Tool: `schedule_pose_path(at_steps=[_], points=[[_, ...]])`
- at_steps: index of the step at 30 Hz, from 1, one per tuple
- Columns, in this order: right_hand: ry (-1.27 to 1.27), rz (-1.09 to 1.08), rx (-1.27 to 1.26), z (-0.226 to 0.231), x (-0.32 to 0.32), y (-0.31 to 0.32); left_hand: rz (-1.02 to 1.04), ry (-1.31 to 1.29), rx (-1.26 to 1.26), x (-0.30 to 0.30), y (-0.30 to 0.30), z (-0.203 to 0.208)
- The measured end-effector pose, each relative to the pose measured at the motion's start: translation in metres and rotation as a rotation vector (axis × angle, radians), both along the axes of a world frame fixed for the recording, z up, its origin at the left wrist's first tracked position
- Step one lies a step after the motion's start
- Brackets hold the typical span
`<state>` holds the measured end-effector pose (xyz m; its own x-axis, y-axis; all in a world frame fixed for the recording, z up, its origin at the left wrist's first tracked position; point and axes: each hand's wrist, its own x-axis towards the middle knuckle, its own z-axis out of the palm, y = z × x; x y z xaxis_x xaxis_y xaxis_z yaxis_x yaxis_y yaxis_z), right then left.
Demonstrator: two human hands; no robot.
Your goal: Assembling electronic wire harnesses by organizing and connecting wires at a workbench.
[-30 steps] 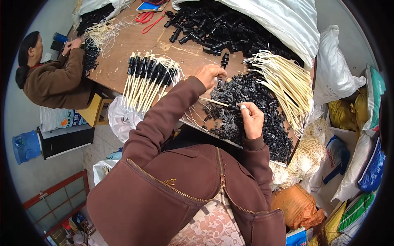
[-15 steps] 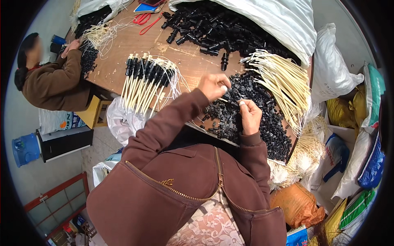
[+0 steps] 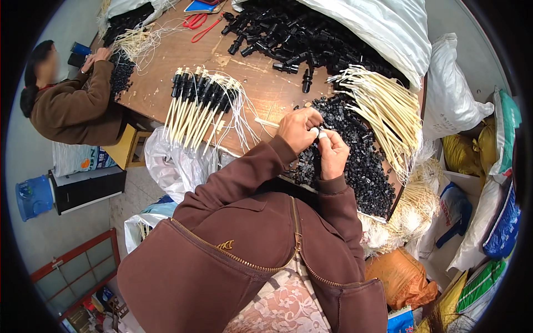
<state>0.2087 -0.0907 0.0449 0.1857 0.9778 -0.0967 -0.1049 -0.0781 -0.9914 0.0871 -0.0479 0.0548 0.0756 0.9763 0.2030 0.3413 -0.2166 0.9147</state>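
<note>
Over a heap of small black plastic pieces (image 3: 363, 177), my two hands meet at the fingertips. My left hand (image 3: 298, 130) is closed around a cream-coloured cord (image 3: 266, 122), whose end sticks out to the left. My right hand (image 3: 334, 155) pinches close against it; what lies between these fingers is too small and covered to make out. Light wraps cover the tips of some fingers. To the right of my hands lies a loose bundle of cream cords (image 3: 383, 114) with thin white threads. On the left, a row of black plastic fittings with cream cords (image 3: 202, 97) lies on the brown table (image 3: 150, 83).
Black tubular fittings (image 3: 277, 41) spill from a white woven sack (image 3: 383, 33) at the far side. Red-handled scissors (image 3: 194, 21) lie at the back. A co-worker (image 3: 78, 105) sits at the left end. Filled sacks (image 3: 452, 89) stand along the right.
My left hand has moved right and down, joining my right hand at the fingertips. The cord's end now shows left of it. The co-worker's hands have shifted slightly.
</note>
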Motion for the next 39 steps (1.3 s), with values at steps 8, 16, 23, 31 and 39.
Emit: schedule_pose_path(at_steps=[8,16,23,31,39], points=[[-0.55,0.078,0.124,0.0,0.009,-0.001,-0.111,0.037,-0.102,-0.009,0.005,-0.015],[0.55,0.131,-0.133,0.017,0.031,0.008,-0.29,0.234,0.263,-0.02,0.01,-0.009],[-0.865,0.185,0.575,0.018,0.014,-0.004,-0.393,0.331,0.086,-0.046,0.005,-0.008],[-0.32,0.232,-0.06,0.024,0.004,-0.009,-0.28,0.759,0.371,-0.045,-0.02,0.022],[-0.902,-0.072,0.58,0.06,-0.004,-0.014,0.154,0.729,0.598,-0.108,-0.01,0.022]])
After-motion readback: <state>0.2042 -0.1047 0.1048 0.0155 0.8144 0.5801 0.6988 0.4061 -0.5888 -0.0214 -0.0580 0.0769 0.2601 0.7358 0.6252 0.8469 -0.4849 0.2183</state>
